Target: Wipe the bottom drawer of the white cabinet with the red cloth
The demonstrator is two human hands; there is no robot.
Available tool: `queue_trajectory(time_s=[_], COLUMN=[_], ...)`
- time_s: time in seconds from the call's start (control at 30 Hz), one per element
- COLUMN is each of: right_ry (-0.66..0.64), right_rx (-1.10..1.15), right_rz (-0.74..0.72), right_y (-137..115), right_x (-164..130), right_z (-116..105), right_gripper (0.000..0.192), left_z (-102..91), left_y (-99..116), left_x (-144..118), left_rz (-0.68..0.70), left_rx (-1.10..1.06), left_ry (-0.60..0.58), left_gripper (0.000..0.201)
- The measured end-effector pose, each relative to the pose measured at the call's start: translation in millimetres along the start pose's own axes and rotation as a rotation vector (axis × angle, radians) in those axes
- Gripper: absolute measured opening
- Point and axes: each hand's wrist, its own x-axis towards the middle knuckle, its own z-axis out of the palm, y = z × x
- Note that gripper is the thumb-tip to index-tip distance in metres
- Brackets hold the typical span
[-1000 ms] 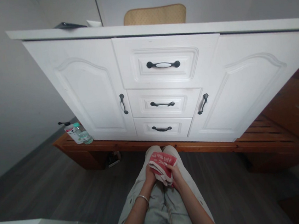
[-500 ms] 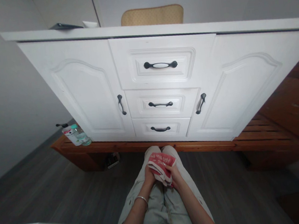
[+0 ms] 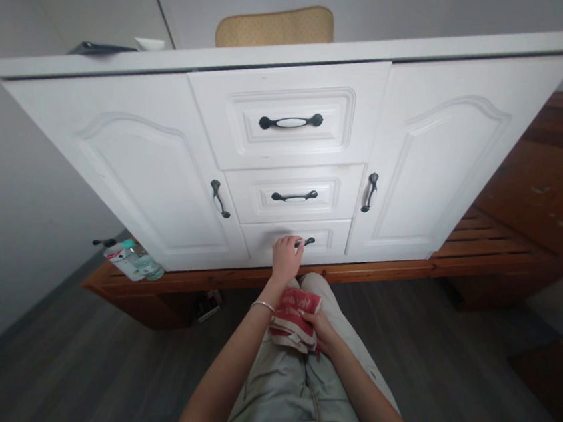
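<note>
My left hand (image 3: 286,257) reaches forward to the bottom drawer (image 3: 332,238) of a white cabinet. Its fingers are closed around the left part of the dark drawer handle (image 3: 309,241), covering that end. The drawer front sits flush with the cabinet. Over my lap, my right hand (image 3: 322,331) grips a folded red and white towel (image 3: 295,317) with pale lettering, thumb on top and the other fingers mostly hidden beneath. A silver bangle circles my left wrist, close to the towel.
Two more drawers, the middle one (image 3: 325,174) and the top one, lie above, with cabinet doors on both sides. A wooden bench (image 3: 358,272) carries the cabinet. Bottles (image 3: 146,265) stand at its left end. A chair back (image 3: 275,29) rises behind the top.
My left hand has left the towel and moved forward onto the bottom drawer's handle. My right hand keeps the towel over my lap. The view has shifted slightly.
</note>
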Motion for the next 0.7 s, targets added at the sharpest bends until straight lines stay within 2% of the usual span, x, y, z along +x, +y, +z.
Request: queue_trajectory(time_s=[0.1, 0.27, 0.4, 0.6, 0.7], right_ry=[-0.007, 0.018, 0.024, 0.017, 0.015], right_rx=[0.008, -0.045, -0.06, -0.028, -0.012], right_rz=[0.032, 0.029, 0.042, 0.035, 0.036], right_y=[0, 0, 2, 7, 9], right_x=[0, 1, 3, 5, 6], right_z=[1, 0, -4, -8, -9], right_gripper=[0.063, 0.061, 0.063, 0.064, 0.065], left_z=[22.9, 49.7, 52.3, 47.0, 42.2], left_y=[8, 6, 5, 7, 12], left_x=[12, 1, -1, 4, -4], left_rz=[0.033, -0.014, -0.056, -0.057, -0.072], left_rx=[0.128, 0.146, 0.147, 0.132, 0.136], left_ry=[-0.113, -0.104, -0.104, -0.124, -0.118], left_gripper=[0.022, 0.03, 0.029, 0.023, 0.021])
